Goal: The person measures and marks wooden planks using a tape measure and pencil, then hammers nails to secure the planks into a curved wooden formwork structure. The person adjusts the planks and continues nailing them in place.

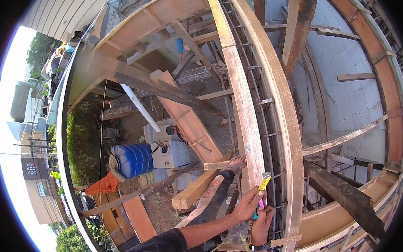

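Note:
Both of my hands are closed together over the narrow wooden formwork channel. In them is what looks like a tape measure: a yellow strip (264, 183) with a grey tip, a pink part and a teal body. My left hand (249, 205) grips its upper part, with the fingers wrapped round it. Just below, my right hand (261, 222) holds the teal part and wears a dark wristband. A long pale plank (246, 124) forms the channel's left side. Steel bars with ties (268, 132) run inside it, and a thick board (283, 123) stands on the right.
My bare foot (236, 164) rests beside the channel near a timber block (190, 198). Charred beams (164, 89) cross the drop below, where a blue drum (132, 160) stands. A grey block wall (353, 98) rises at right. Another person's blue sleeve (180, 45) shows farther down.

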